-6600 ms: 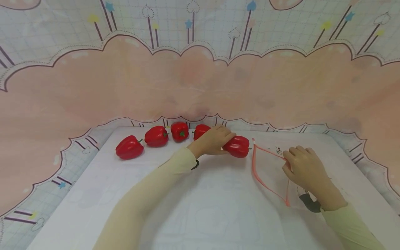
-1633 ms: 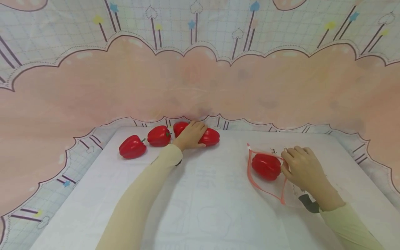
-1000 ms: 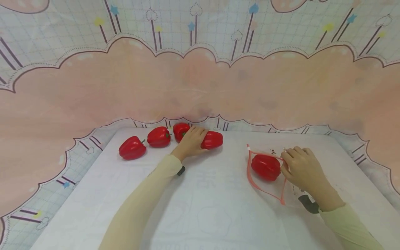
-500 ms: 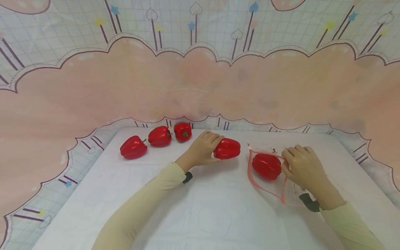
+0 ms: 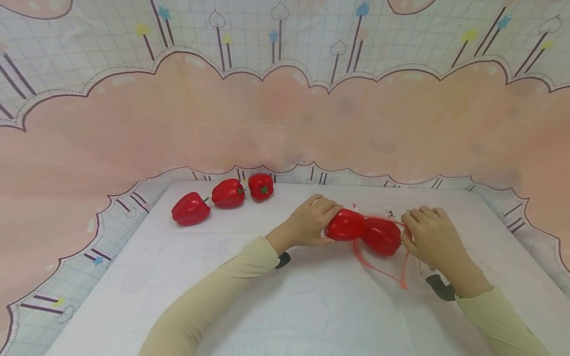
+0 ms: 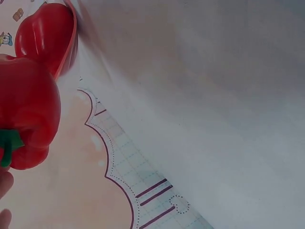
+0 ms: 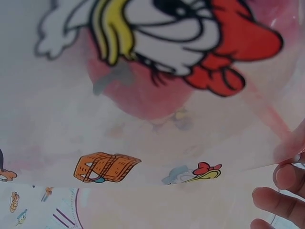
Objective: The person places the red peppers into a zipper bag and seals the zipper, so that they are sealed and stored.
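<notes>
My left hand [image 5: 309, 225] grips a red bell pepper [image 5: 345, 225] at the mouth of a clear pouch with a coral-pink edge [image 5: 368, 264]. In the left wrist view this pepper [image 6: 28, 105] shows its green stem toward my fingertips [image 6: 5, 183]. A second bell pepper [image 5: 382, 238] lies inside the pouch, and the held one overlaps it in the head view. My right hand [image 5: 434, 242] pinches the pouch's upper edge, keeping the mouth apart. The right wrist view shows the pouch's cartoon-printed film [image 7: 143, 167], with a pepper blurred behind it.
Three more red bell peppers lie at the back left: one at the far left [image 5: 190, 209], one beside it [image 5: 228, 193] and one at the rear [image 5: 261, 187]. They rest on a white tabletop [image 5: 285, 306]. A patterned cloth [image 5: 285, 118] rises behind.
One pepper went into the pouch earlier. My left hand then took another from the back row and carried it right to the pouch mouth. My right hand stays nearly still.
</notes>
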The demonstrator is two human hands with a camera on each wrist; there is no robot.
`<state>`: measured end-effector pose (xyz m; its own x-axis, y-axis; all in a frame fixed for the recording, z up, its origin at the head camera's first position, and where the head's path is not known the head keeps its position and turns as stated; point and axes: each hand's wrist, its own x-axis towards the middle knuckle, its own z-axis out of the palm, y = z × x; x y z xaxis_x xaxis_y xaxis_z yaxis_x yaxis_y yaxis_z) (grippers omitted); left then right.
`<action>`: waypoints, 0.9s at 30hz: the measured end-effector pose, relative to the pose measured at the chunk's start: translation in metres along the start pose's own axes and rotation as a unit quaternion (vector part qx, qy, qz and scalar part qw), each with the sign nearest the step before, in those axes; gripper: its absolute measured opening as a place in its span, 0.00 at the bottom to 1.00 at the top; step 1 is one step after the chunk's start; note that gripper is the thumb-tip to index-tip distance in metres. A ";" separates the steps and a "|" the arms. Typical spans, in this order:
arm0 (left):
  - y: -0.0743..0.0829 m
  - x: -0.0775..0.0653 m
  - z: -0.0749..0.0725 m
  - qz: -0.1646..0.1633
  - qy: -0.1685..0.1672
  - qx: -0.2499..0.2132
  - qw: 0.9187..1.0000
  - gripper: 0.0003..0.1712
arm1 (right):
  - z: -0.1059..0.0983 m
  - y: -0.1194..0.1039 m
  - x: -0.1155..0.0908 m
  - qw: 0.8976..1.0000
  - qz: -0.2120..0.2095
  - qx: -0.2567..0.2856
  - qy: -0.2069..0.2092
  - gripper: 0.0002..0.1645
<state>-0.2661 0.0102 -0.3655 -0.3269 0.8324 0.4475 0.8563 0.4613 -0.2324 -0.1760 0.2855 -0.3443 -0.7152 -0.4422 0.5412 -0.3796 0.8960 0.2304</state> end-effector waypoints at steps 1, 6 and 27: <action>0.001 0.001 0.001 0.001 -0.003 -0.005 1.000 0.38 | 0.000 0.000 0.000 1.000 -0.001 0.000 0.001 0.17; 0.003 0.007 0.006 0.002 -0.018 -0.019 1.000 0.37 | 0.002 -0.001 0.000 1.000 -0.012 -0.005 0.006 0.17; 0.022 0.031 0.018 -0.013 -0.077 -0.041 0.996 0.40 | 0.002 0.000 0.002 0.998 -0.042 -0.001 0.039 0.13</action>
<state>-0.2645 0.0518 -0.3726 -0.4010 0.8612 0.3122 0.8745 0.4613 -0.1495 -0.1794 0.2847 -0.3449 -0.6332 -0.5110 0.5814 -0.4345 0.8563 0.2793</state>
